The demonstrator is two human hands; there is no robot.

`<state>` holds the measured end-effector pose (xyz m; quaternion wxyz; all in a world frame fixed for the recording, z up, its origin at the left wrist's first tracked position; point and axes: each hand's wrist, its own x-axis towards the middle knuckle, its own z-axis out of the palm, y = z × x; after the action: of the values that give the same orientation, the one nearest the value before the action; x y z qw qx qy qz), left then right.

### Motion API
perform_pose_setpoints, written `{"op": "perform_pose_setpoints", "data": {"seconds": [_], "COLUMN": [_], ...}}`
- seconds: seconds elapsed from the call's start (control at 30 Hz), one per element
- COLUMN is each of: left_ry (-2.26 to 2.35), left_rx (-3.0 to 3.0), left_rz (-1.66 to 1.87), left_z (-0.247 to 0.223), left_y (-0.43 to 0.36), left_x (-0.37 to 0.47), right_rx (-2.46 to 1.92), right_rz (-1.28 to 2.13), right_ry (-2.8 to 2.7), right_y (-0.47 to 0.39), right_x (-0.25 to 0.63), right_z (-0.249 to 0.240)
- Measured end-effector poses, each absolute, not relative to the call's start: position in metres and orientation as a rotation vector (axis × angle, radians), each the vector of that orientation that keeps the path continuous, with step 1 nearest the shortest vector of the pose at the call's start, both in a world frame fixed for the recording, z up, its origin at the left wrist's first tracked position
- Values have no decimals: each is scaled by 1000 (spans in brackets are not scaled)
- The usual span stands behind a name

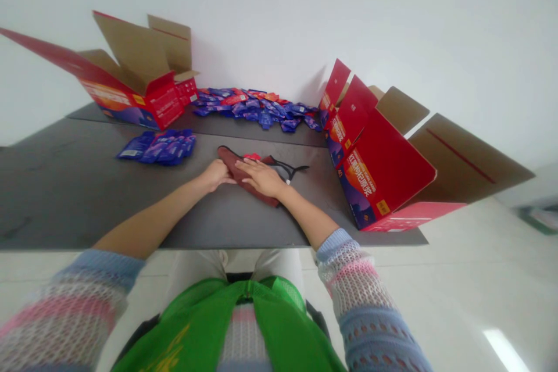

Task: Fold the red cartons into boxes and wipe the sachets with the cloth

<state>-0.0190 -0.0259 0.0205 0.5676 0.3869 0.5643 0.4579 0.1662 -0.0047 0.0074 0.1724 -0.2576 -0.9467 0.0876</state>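
Note:
In the head view, a folded reddish-brown cloth item (227,157) with black edging and black straps (299,168) lies on the grey table. I cannot make out its exact kind. My left hand (217,175) is closed on its left edge, with the fingertips partly hidden. Across its top my right hand (260,176) lies flat, fingers stretched out and pressing on the fabric. A small red piece (251,157) shows just beyond the right fingers. To the left of my left hand is a small group of blue-purple sachets (163,146).
A long pile of blue and red sachets (257,107) lies along the wall. Open red cartons stand on both sides, the left carton (163,102) at the back and the right carton (370,180) near the table's right end. The table's front edge (244,247) runs before my lap.

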Motion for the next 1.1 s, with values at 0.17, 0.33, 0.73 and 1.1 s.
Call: {"op": "perform_pose_setpoints", "data": {"seconds": [0.17, 0.33, 0.73, 1.1], "left_ry": [1353, 1289, 1072, 1089], "left_rx": [897, 943, 1040, 1093], "left_rz": [1044, 826, 761, 807], "left_z": [24, 32, 21, 10], "left_y": [-25, -17, -11, -9], "left_x": [-19, -26, -55, -51], "right_rx": [-1085, -1281, -1054, -1230], "right_rz": [216, 205, 293, 622], "right_ry": [-2630, -2524, -2543, -2308], "right_y": [14, 8, 0, -20], "right_x": [186, 200, 168, 165], "right_z": [8, 17, 9, 13]}}
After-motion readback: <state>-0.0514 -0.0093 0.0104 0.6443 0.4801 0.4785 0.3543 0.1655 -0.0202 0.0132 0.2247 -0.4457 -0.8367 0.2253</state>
